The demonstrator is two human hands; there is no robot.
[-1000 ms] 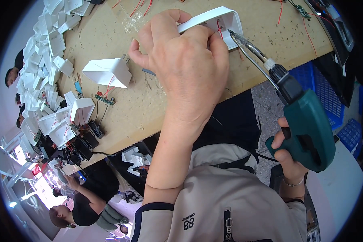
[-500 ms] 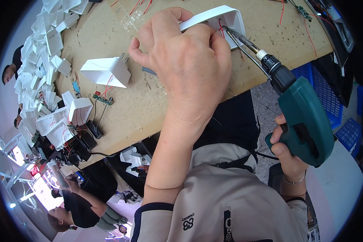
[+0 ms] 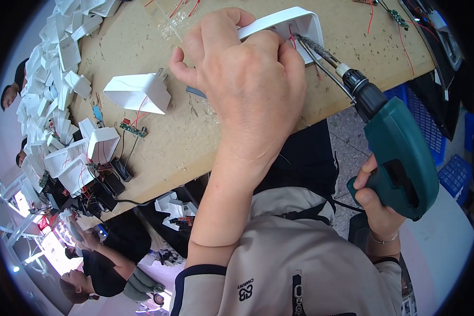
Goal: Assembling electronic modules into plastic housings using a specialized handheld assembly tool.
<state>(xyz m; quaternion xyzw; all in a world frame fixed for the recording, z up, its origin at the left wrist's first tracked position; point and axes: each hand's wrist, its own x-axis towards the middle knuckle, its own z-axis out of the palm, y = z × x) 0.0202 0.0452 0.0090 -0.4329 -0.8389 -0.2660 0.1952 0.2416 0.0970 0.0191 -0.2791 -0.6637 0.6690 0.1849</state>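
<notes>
A white plastic housing (image 3: pixel 279 20), open-sided with a red wire inside, is held at the table's far middle by my left hand (image 3: pixel 250 79). Its fingers curl over the rim and partly hide the inside. My right hand (image 3: pixel 379 203) is closed round the handle of a green soldering gun (image 3: pixel 403 152). The gun's dark tip reaches into the housing, at or very close to the red wire (image 3: pixel 293 38). A thin metal feed tube runs beside the tip. Left of my left hand lies another white housing (image 3: pixel 137 90), its red wires leading to a small green circuit board (image 3: pixel 133 128).
White housings (image 3: pixel 52 79) are heaped along the table's left side. Several wired housings and black parts (image 3: pixel 102 184) crowd the near left corner. Another circuit board (image 3: pixel 397 18) with red wires lies far right. Blue baskets (image 3: pixel 424 124) stand beyond the right edge. Another person (image 3: pixel 102 268) works at lower left.
The housing, my left hand and the soldering gun have shifted very slightly to the right together. My grip on both things is unchanged.
</notes>
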